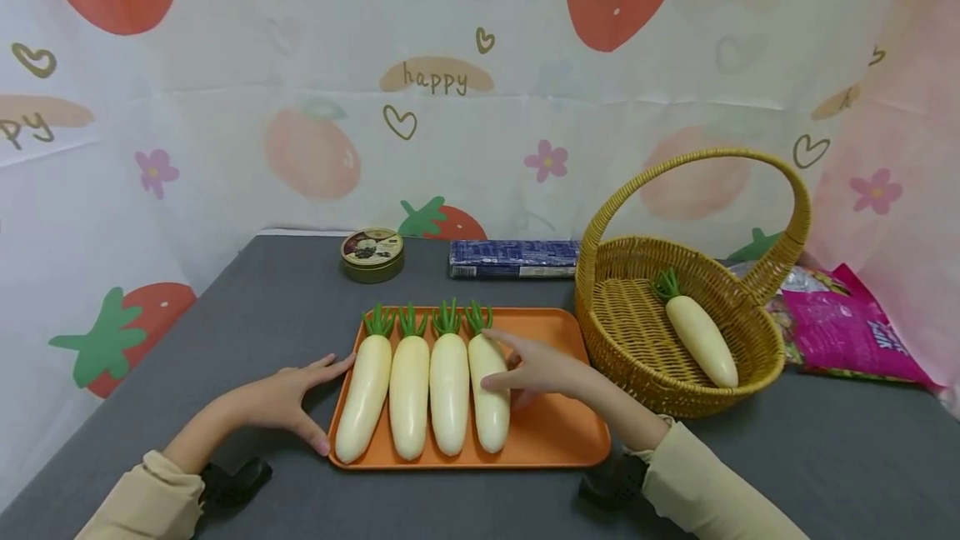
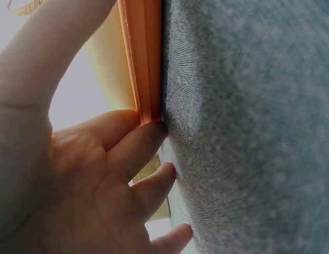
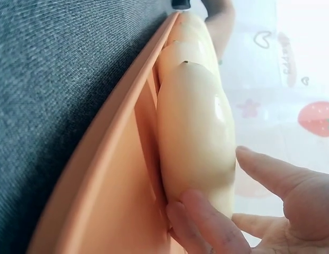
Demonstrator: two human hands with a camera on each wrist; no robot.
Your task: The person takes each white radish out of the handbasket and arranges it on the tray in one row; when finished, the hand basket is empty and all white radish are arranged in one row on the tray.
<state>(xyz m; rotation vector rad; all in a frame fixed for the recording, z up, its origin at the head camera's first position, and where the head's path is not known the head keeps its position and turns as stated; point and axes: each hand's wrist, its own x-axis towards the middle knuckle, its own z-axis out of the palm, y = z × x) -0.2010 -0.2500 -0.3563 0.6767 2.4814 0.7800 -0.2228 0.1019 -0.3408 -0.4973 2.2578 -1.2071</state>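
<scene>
Several white radishes [image 1: 409, 398] with green tops lie side by side on an orange tray [image 1: 551, 448]. My left hand [image 1: 288, 398] spreads along the tray's left edge, thumb by the front corner and fingertips higher up the side. In the left wrist view, extended fingers [image 2: 138, 148] meet the tray's rim just above the cloth. On the rightmost radish [image 3: 196, 132], my right hand [image 1: 536, 369] has its thumb over the top and its other fingers at the right side. That radish still lies on the tray beside the others.
To the right stands a wicker basket [image 1: 667, 394] with a tall handle and one radish [image 1: 701, 338] inside. A pink bag [image 1: 847, 327] lies behind it. At the back are a round tin [image 1: 372, 255] and a blue package [image 1: 513, 259]. A printed curtain [image 1: 450, 157] hangs behind.
</scene>
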